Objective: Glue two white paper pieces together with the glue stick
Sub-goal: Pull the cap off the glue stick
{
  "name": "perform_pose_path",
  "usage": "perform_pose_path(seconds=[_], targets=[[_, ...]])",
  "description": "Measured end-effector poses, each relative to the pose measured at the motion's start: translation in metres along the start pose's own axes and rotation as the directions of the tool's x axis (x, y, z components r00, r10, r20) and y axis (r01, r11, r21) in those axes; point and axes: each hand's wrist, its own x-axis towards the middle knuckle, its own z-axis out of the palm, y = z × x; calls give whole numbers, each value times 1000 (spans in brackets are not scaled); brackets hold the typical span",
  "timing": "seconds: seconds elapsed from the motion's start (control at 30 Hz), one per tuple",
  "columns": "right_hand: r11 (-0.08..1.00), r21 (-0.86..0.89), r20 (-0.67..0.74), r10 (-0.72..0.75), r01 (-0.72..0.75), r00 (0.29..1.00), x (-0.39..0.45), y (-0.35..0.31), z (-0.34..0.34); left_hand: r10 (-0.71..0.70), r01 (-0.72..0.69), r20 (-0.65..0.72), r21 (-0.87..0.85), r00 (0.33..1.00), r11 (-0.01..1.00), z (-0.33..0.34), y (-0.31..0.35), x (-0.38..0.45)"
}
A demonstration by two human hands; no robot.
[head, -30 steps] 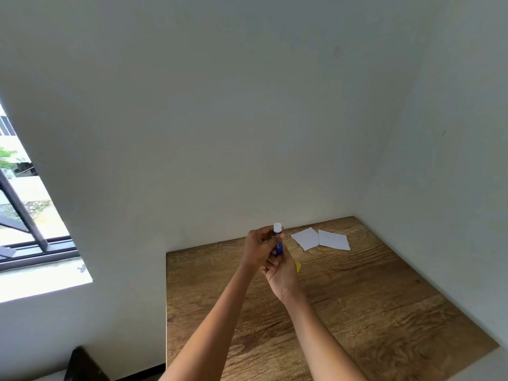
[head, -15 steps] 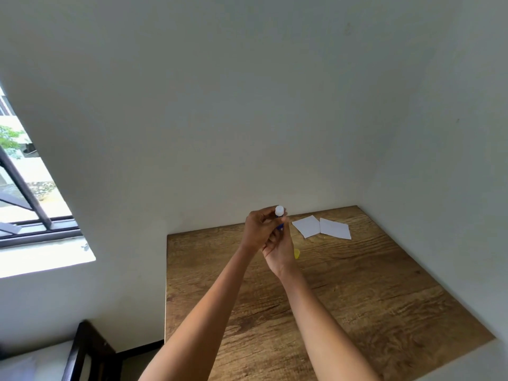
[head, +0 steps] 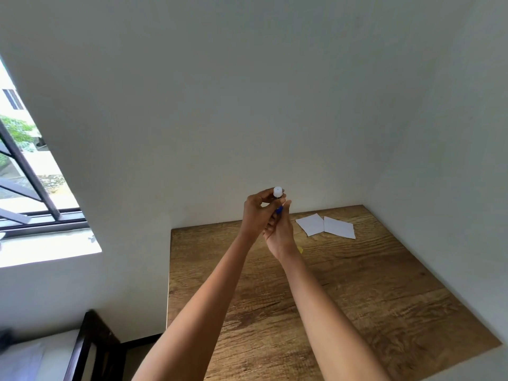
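Observation:
Both hands hold a blue glue stick upright above the far part of the wooden table. My left hand pinches its upper end, just below the white tip. My right hand grips the blue body from below. Two white paper pieces lie flat side by side near the table's far right corner, apart from both hands. A small yellow thing, mostly hidden behind my right wrist, lies on the table.
White walls close the table in at the back and right. A window with a dark frame is at the left. A dark wooden frame stands low at the left of the table.
Both hands have kept their hold on the glue stick and risen slightly. The camera has tilted up, so the table sits lower in view.

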Motion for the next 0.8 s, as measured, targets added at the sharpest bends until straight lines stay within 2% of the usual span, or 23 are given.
perform_pose_path(seconds=[0.13,0.23,0.37,0.53,0.63,0.7,0.8], targets=[[986,167,112,-6,-13,994,-2,-1,-2,-20,20,-8,-14,1000,1000,-6,1,5],[995,102,106,-19,8,994,-2,-4,-2,-14,14,12,5,1000,1000,-5,3,2],[999,51,30,-16,15,999,-1,-3,-2,3,-3,13,-11,1000,1000,2,3,1],[994,105,129,2,-16,992,-3,3,-11,-46,43,-62,-49,997,998,-6,-5,8],[999,-36,72,31,-29,997,-2,2,-10,-36,35,-68,-12,997,999,-6,-9,10],[993,-107,11,45,-44,999,0,1,-4,-41,37,-65,-48,997,998,-5,-7,12],[998,-52,9,38,-37,999,3,2,2,-70,66,-72,-51,995,997,-5,-4,16]])
